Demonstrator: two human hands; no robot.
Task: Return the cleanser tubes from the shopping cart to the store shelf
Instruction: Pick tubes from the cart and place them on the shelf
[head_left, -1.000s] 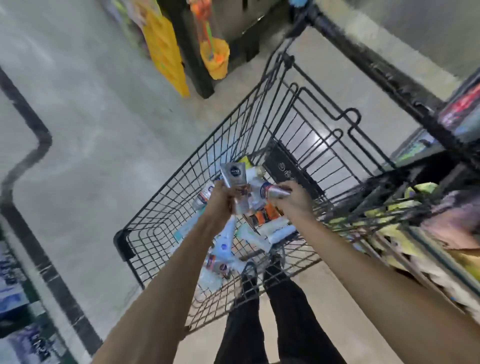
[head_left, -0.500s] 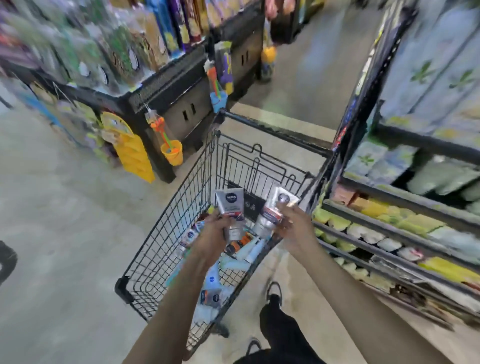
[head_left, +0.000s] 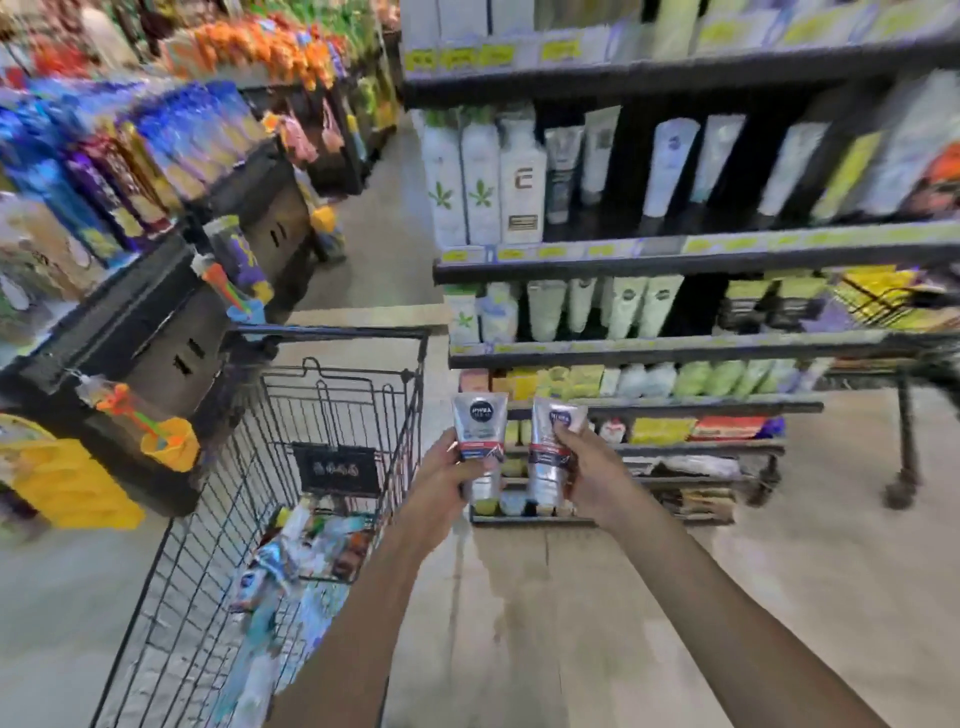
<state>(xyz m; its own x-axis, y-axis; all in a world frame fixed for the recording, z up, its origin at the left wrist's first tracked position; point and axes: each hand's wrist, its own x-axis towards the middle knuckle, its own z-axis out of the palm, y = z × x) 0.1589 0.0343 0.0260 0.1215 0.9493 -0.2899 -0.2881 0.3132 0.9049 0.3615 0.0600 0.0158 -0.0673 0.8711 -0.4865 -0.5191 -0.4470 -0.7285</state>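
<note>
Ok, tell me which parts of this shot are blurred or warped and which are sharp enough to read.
Head view: the two tubes, left tube and right tube, and both hands, left hand and right hand, are fairly sharp; the shelf streaks with motion blur toward the right edge; the cart contents are smeared; wide-angle bending curves the shelf lines.

Two silver plastic cleanser tubes with dark blue logo patches, held upright side by side, crimped ends up, caps down: left silver tube (head_left: 479, 447) and right silver tube (head_left: 551, 451), just apart. More tubes, white and blue, probably cleansers too though blurred, heaped in the black wire shopping cart (head_left: 332, 395). Beyond, dark tiered store shelf (head_left: 675, 257) stocked with tubes.
</note>
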